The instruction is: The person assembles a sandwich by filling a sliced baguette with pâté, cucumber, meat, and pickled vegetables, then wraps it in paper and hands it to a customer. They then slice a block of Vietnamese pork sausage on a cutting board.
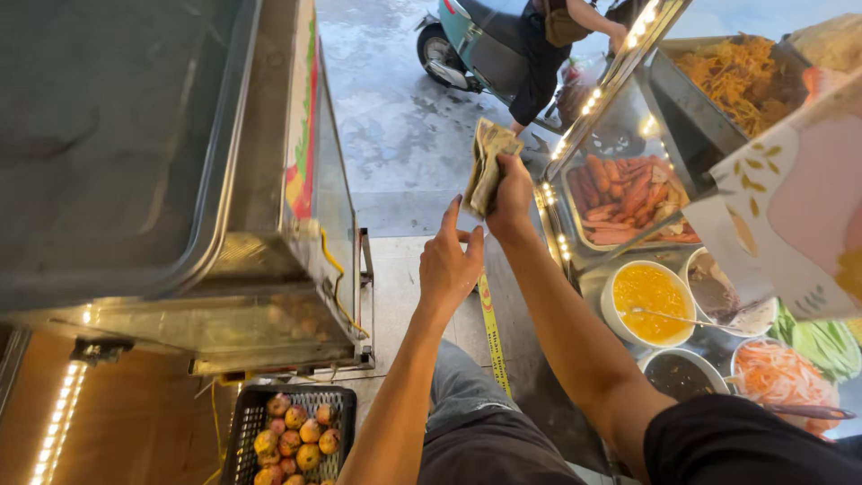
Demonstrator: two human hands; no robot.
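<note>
Landmark for all positions: the yellow bowl (pixel 648 301) of sauce on the steel counter.

Nearest the camera, well left of and below the bowl: black crate (pixel 289 435) of reddish-yellow fruit on the floor.

Left hand (pixel 448 263), left of the bowl and about level with its far rim: fingers spread and extended upward, gripping nothing, tips just short of the money.

Right hand (pixel 511 193), up-left of the bowl: thumb and fingers clenched on a folded wad of banknotes (pixel 488 164). The notes stand upright above the fist, fanned loosely at the top.

Beyond the bowl: tray of sausages (pixel 628 199) under glass. Farther, a tray of shredded orange filling (pixel 736 76).

Farthest, out on the wet pavement: a person beside a teal scooter (pixel 471 45).

Risk, my judgement: the pinch sits low on the wad, so loose top notes could slip or blow out over open ground. The right forearm passes close beside the bowl; a careless pull back could knock its spoon (pixel 669 316).
</note>
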